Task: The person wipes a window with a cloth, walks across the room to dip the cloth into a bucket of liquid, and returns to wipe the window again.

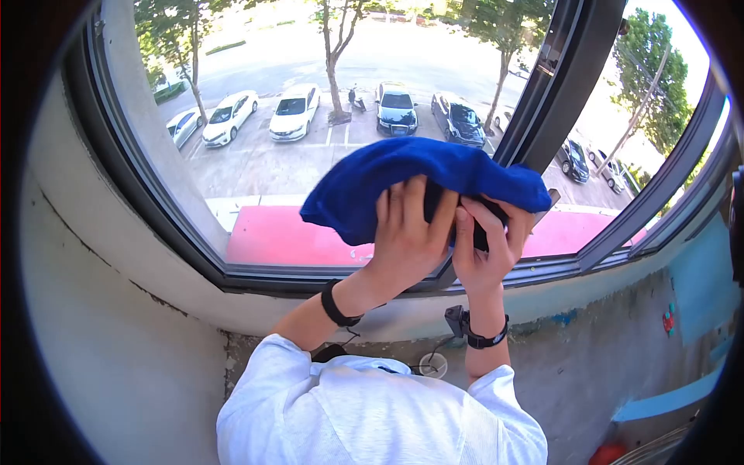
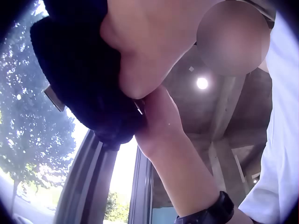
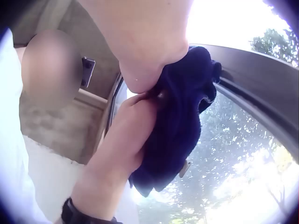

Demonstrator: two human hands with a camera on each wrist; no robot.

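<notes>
A bunched blue cloth [image 1: 434,167] is held up in front of the window by both hands. My left hand [image 1: 411,232] grips its near side, fingers spread over the fabric. Close beside it, my right hand [image 1: 488,244] pinches the right part of the cloth between thumb and fingers. Dark fabric shows between the hands. A short, stiff, light-edged end [image 1: 553,198] juts out past the cloth on the right; the rest of it is hidden. In the right wrist view the cloth [image 3: 177,116] hangs in folds below the hands.
Behind the cloth stands a dark window frame [image 1: 562,85] with an upright bar. Its sill [image 1: 333,285] runs below the hands. Parked cars [image 1: 294,112] and trees [image 1: 332,46] are outside. A blue board [image 1: 670,397] and a red object [image 1: 608,454] lie low at right.
</notes>
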